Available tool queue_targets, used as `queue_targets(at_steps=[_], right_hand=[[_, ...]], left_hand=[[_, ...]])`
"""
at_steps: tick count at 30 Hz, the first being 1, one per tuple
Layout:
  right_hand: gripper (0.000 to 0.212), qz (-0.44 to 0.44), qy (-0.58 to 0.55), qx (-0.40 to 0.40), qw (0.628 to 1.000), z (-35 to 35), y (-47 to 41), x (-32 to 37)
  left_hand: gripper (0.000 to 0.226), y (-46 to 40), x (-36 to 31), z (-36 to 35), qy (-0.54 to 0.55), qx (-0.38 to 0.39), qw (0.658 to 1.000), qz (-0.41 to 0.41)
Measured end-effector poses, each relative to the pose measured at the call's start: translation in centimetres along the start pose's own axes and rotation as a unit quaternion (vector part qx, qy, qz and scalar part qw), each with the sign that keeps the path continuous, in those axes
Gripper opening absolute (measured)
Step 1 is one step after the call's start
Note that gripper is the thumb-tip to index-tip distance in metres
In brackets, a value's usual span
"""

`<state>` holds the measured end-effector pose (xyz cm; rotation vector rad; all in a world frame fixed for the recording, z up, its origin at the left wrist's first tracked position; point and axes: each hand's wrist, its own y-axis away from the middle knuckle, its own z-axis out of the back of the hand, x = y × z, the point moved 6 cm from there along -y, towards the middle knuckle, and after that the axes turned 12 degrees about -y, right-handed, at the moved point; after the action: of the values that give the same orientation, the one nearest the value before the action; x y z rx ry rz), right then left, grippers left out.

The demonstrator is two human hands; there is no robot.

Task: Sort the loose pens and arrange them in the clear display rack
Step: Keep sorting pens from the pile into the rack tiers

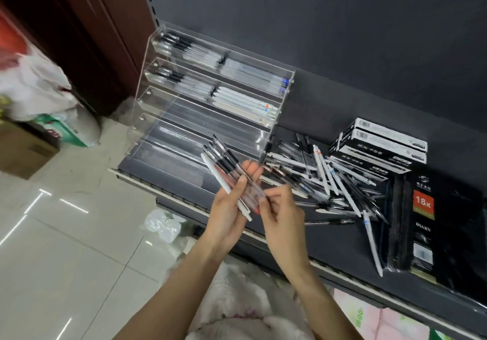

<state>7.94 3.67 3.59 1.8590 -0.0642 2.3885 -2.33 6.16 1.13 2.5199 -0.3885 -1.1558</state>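
The clear display rack (210,97) stands upper left on the shelf (342,247). Below it, the left hand (232,202) grips a bundle of pens (224,165), long axes pointing toward the rack. The right hand (279,208), nearer the loose pile (329,181), pinches one pen's lower end.

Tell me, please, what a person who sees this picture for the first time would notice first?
First, the two hands at the centre: the left hand holds a fanned bunch of pens, and the right hand pinches one of them with its fingers. Next, the messy pile of loose pens on the dark shelf to the right. Behind the hands stands the clear display rack, with only its upper tiers filled.
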Motion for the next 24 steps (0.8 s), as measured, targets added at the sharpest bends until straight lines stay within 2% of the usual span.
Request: queue_targets(at_steps=[2,5,7,10,18,21,24], right_hand=[[0.016,-0.011,0.011,0.041,0.999,-1.8,-0.6,0.4],[0.016,-0.002,0.105,0.086,0.991,-4.7,-2.0,1.3],[0.018,0.040,0.157,0.077,0.984,-6.5,-3.2,2.5],[0.017,0.088,0.168,0.059,0.980,-9.3,-5.3,4.3],[0.011,0.083,0.212,0.094,0.969,-17.4,-9.5,5.8],[0.008,0.095,0.220,0.080,0.968,-17.9,-11.3,6.9],[0.007,0.118,0.233,0.015,0.965,-15.6,-14.4,9.3]], left_hand=[[0.025,-0.1,-1.3,1.6,-0.008,-0.018,1.000,-0.016],[0.023,-0.8,-3.3,3.9,-0.006,-0.035,0.999,-0.028],[0.023,-1.5,-4.8,5.2,-0.012,-0.036,0.999,-0.030],[0.021,-2.6,-7.2,7.0,-0.067,-0.034,0.997,-0.030],[0.023,-5.5,-13.7,12.3,-0.151,-0.028,0.988,-0.026],[0.024,-6.8,-15.2,13.1,-0.114,-0.007,0.993,-0.023],[0.027,-8.1,-16.6,13.4,-0.068,0.012,0.997,-0.023]])
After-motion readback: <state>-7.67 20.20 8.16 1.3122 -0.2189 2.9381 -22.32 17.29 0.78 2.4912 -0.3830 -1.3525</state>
